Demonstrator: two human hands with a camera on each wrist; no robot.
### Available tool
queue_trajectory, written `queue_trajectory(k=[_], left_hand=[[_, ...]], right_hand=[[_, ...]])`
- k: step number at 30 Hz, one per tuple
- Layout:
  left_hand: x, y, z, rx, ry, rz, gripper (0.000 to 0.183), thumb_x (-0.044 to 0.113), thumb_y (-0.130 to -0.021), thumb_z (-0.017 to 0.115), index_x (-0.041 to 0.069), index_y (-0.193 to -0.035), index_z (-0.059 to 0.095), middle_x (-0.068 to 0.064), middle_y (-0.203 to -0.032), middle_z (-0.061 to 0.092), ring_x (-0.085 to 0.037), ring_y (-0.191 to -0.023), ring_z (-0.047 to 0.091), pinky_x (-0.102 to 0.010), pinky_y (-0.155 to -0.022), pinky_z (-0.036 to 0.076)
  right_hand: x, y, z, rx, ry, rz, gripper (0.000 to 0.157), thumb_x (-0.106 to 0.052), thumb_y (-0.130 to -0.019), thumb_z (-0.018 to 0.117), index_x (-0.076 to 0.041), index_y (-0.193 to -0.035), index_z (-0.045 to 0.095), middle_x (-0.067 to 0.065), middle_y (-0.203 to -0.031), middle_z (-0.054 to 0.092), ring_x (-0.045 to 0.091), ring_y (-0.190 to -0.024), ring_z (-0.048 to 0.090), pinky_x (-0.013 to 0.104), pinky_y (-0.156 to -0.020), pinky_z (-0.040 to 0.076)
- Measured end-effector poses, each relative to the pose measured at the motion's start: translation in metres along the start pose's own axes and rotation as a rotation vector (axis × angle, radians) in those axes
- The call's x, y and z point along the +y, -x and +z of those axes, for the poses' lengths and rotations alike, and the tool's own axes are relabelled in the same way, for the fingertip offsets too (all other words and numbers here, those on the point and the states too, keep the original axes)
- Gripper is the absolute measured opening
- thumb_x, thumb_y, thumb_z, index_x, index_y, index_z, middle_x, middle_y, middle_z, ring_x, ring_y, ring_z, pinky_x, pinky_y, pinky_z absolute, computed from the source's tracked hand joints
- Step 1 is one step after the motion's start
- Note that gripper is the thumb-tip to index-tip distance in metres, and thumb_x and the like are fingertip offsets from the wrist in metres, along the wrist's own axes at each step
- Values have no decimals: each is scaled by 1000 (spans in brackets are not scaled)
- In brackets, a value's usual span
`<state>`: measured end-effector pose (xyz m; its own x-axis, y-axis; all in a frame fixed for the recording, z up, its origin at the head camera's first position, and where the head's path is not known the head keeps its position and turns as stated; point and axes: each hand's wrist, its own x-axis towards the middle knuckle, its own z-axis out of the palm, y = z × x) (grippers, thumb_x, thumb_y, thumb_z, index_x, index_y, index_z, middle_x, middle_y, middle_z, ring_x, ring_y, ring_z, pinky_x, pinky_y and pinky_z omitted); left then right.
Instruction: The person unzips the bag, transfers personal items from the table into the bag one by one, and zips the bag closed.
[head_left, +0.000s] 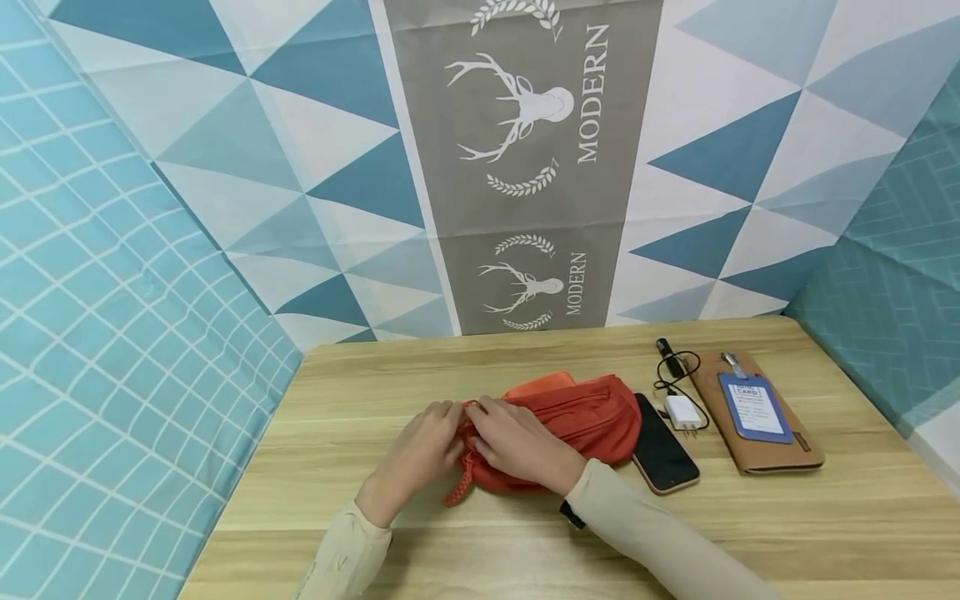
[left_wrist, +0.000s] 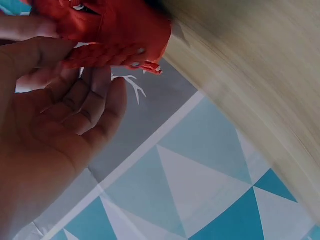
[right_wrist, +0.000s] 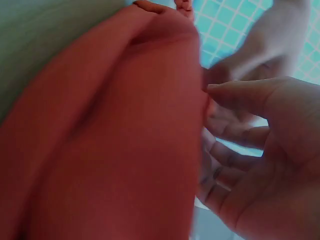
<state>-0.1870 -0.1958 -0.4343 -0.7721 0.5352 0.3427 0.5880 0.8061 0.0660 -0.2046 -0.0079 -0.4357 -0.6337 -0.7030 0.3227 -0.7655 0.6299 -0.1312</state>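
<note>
A red fabric pouch [head_left: 603,417] with zipped seams lies on the wooden table, a braided red cord [head_left: 461,485] hanging from its left end. My left hand [head_left: 420,450] pinches that end of the pouch between thumb and fingers; in the left wrist view its other fingers curve below the braided cord [left_wrist: 105,54]. Close beside it, my right hand [head_left: 521,442] reaches over the pouch and pinches its left end near the opening. The pouch's red side [right_wrist: 125,125] fills much of the right wrist view. Behind the pouch an orange item [head_left: 543,383] shows, partly hidden.
A dark-screened phone [head_left: 663,446] lies at the pouch's right end. Farther right are a white charger plug [head_left: 682,412] with a black cable, a black stick-shaped item [head_left: 670,357], and a tan notebook [head_left: 780,457] with a blue card holder [head_left: 753,407] on it. Patterned cloth walls [head_left: 337,167] enclose the table.
</note>
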Motion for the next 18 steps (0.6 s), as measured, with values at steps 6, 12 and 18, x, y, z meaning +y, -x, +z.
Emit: queue_trajectory(k=[6,12,18], left_hand=[[2,-2,-6,-22,126,-15,7,10,-94,62,8,-99,60,0,-85,56,-14,-77,55,-30,-67,50],[-8,-5,-1,-25,193,-130,23,23,-103,54,4,-113,63,-8,-108,63,-23,-101,59,-38,-86,52],[-11,-2,12,-125,123,-185,34,28,-101,58,-3,-113,64,-16,-103,64,-33,-98,62,-46,-82,53]], right_hand=[[7,-2,9,26,3,32,13,-24,-98,63,-12,-100,65,2,-84,62,17,-70,62,29,-51,48],[11,-3,5,17,-59,22,5,-16,-95,63,-12,-97,64,-1,-77,61,13,-62,58,27,-49,45],[6,-2,-3,-14,-107,19,12,-10,-91,64,-16,-83,56,-7,-65,49,8,-54,48,25,-47,40]])
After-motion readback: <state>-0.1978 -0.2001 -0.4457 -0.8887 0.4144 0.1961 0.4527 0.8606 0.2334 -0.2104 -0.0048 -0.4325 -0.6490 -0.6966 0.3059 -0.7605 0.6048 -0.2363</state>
